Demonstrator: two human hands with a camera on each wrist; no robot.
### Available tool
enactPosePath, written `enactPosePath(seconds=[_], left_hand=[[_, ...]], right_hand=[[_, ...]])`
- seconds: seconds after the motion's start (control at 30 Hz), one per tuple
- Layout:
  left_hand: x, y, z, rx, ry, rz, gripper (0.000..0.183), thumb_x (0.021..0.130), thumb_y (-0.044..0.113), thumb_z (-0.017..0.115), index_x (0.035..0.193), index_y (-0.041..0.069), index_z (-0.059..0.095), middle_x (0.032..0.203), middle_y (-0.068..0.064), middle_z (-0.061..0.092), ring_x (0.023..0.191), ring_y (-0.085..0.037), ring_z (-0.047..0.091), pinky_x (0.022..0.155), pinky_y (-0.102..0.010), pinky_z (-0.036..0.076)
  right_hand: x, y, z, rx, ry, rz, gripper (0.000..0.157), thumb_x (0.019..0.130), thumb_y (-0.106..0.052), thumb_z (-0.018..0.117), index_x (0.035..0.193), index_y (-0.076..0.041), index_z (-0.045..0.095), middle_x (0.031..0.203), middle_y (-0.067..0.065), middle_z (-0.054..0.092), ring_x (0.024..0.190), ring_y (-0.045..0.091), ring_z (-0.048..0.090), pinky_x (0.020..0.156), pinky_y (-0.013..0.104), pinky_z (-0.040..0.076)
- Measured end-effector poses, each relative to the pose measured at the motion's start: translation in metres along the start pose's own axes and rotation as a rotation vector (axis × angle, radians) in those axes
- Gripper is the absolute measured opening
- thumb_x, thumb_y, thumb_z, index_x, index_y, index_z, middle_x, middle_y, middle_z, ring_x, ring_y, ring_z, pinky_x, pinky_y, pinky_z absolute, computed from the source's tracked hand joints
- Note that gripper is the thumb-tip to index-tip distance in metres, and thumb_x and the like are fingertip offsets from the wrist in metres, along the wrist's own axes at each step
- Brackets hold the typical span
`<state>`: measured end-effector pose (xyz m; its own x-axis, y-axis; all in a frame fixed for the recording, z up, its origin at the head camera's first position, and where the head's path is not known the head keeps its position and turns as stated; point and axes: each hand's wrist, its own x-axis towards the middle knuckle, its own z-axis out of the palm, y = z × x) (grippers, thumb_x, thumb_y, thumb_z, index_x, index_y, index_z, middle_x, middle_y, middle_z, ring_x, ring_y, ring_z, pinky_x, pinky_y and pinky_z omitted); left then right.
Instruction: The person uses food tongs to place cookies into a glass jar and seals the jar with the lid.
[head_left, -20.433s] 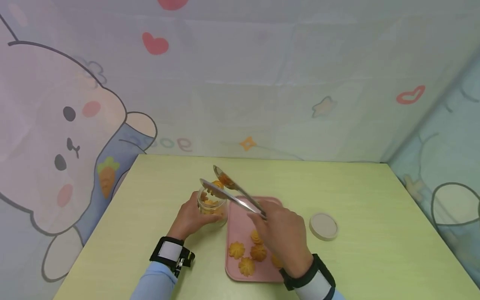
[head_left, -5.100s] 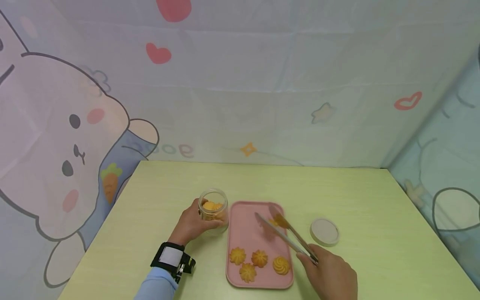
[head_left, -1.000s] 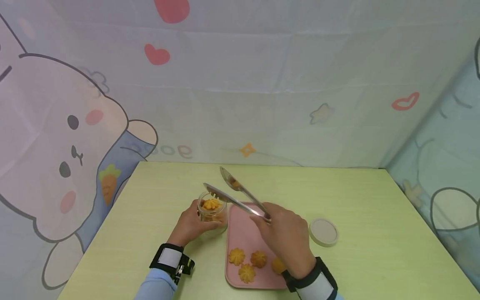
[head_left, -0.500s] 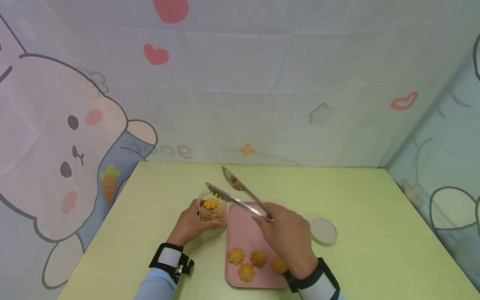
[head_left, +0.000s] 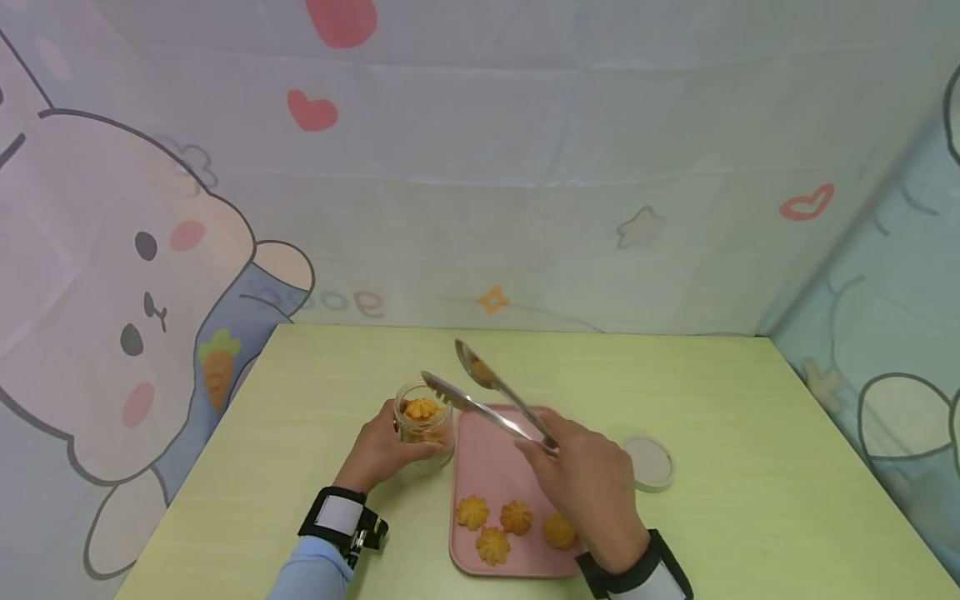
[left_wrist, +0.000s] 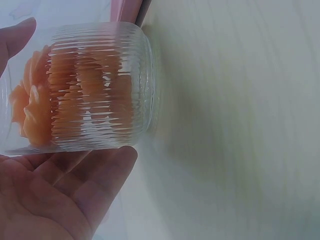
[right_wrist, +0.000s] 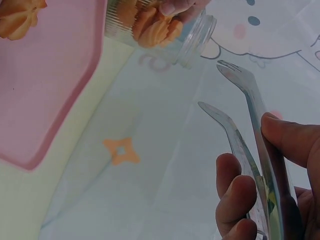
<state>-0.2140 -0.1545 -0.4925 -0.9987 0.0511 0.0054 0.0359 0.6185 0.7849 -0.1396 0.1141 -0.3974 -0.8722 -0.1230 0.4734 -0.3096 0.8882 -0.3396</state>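
Observation:
My left hand [head_left: 386, 450] grips a clear glass jar [left_wrist: 100, 90] with ribbed sides, standing upright on the table left of the tray. Golden swirled cookies [head_left: 422, 408] fill it up to near the open mouth. My right hand [head_left: 585, 475] holds metal tongs [right_wrist: 257, 120], thumb on one arm and curled fingers on the other. The tongs' tips are spread with nothing between them, up and to the right of the jar's mouth. On the pink tray [head_left: 491, 467], several cookies [head_left: 492, 546] lie at the near end; my right wrist partly overlaps one.
A round, pale lid [head_left: 651, 463] lies on the table right of the tray, partly behind my right hand in the head view. The pale yellow table [head_left: 750, 467] ends at a printed cloth backdrop [head_left: 525, 167].
About 5 s ago the tongs were over a cookie at the tray's far right; that spot is now bare and the jar fuller. Lately the tongs have drawn slightly right, away from the jar.

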Motion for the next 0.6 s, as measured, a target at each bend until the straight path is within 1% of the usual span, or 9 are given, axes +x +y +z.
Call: enactPosePath(seconds=[0.07, 0.2, 0.27, 0.37, 0.5, 0.6], left_hand=[[0.000, 0.000, 0.000, 0.000, 0.000, 0.001, 0.101, 0.063, 0.054, 0.082, 0.138, 0.004, 0.037, 0.130, -0.016, 0.055, 0.115, -0.028, 0.050, 0.088, -0.049, 0.044], [0.000, 0.000, 0.000, -0.003, 0.002, 0.005, 0.100, 0.063, 0.054, 0.082, 0.138, 0.004, 0.038, 0.129, -0.016, 0.055, 0.115, -0.028, 0.051, 0.087, -0.048, 0.044], [0.000, -0.001, 0.001, -0.004, 0.003, 0.005, 0.099, 0.063, 0.054, 0.082, 0.138, 0.004, 0.038, 0.129, -0.016, 0.055, 0.115, -0.028, 0.051, 0.087, -0.048, 0.044], [0.000, -0.001, 0.001, -0.001, 0.004, 0.005, 0.100, 0.063, 0.054, 0.082, 0.138, 0.004, 0.038, 0.130, -0.016, 0.055, 0.115, -0.028, 0.050, 0.088, -0.048, 0.044], [0.001, -0.002, 0.001, 0.001, 0.008, 0.003, 0.100, 0.063, 0.054, 0.082, 0.138, 0.004, 0.038, 0.129, -0.016, 0.055, 0.114, -0.028, 0.051, 0.087, -0.047, 0.044], [0.001, -0.002, 0.002, -0.003, 0.007, -0.002, 0.099, 0.063, 0.053, 0.082, 0.137, 0.004, 0.039, 0.129, -0.015, 0.055, 0.113, -0.027, 0.051, 0.086, -0.047, 0.045]], right_hand=[[-0.002, 0.001, -0.001, -0.002, -0.003, 0.004, 0.035, 0.077, -0.042, 0.075, 0.103, -0.020, 0.070, 0.069, -0.002, 0.068, 0.046, 0.009, 0.047, 0.036, 0.023, 0.028], [-0.007, 0.005, -0.003, -0.003, -0.014, 0.020, 0.031, 0.077, -0.043, 0.076, 0.089, -0.015, 0.069, 0.068, -0.002, 0.067, 0.047, 0.010, 0.050, 0.038, 0.024, 0.030], [-0.010, 0.006, -0.003, -0.001, -0.019, 0.028, 0.031, 0.077, -0.042, 0.076, 0.086, -0.013, 0.069, 0.068, -0.002, 0.066, 0.049, 0.011, 0.051, 0.039, 0.024, 0.031], [-0.014, 0.008, -0.003, 0.015, -0.033, 0.046, 0.030, 0.077, -0.040, 0.076, 0.086, -0.013, 0.069, 0.068, -0.002, 0.066, 0.049, 0.010, 0.050, 0.039, 0.024, 0.032], [-0.020, 0.012, -0.001, 0.036, -0.061, 0.071, 0.026, 0.078, -0.039, 0.075, 0.086, -0.015, 0.068, 0.067, -0.003, 0.065, 0.048, 0.007, 0.047, 0.039, 0.023, 0.032], [-0.026, 0.015, 0.000, 0.044, -0.084, 0.092, 0.025, 0.078, -0.039, 0.075, 0.085, -0.016, 0.068, 0.068, -0.004, 0.066, 0.048, 0.006, 0.047, 0.039, 0.023, 0.032]])
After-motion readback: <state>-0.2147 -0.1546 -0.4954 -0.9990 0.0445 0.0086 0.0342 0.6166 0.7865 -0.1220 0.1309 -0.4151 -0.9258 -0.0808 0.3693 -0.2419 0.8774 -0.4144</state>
